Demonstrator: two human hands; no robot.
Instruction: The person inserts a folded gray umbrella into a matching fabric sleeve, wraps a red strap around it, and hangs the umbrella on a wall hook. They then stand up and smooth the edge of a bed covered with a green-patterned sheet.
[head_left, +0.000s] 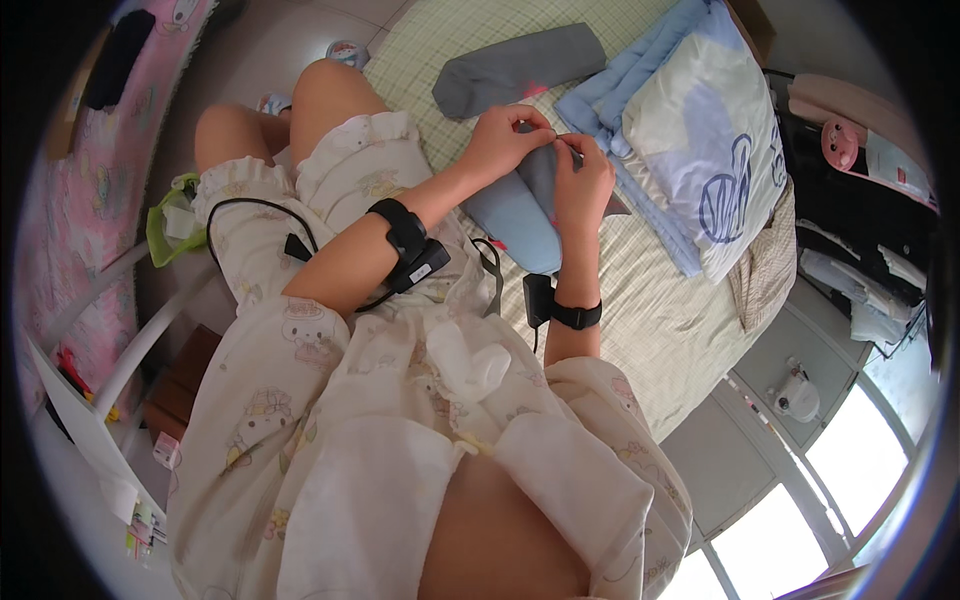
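My left hand (510, 139) and my right hand (589, 180) meet over the bed, thumbs and index fingers pinched together. Between their fingertips is the edge of a dark grey fabric piece (540, 176); the exact part held is too small to tell. A rounded light-blue fabric piece (514, 221) lies against the grey one, near my lap. Beyond my right wrist sticks out a pointed grey tip (616, 206). Farther up the bed lies a long grey fabric piece (517, 71), with a small pink-red bit (534, 90) at its lower edge.
A checked sheet (660, 330) covers the bed. At right are a folded blue quilt (600, 105) and a white-and-blue pillow (697, 142). Black devices (420, 266) with cables are strapped to both forearms. A green bag (176, 221) and metal rails (150, 337) stand at left.
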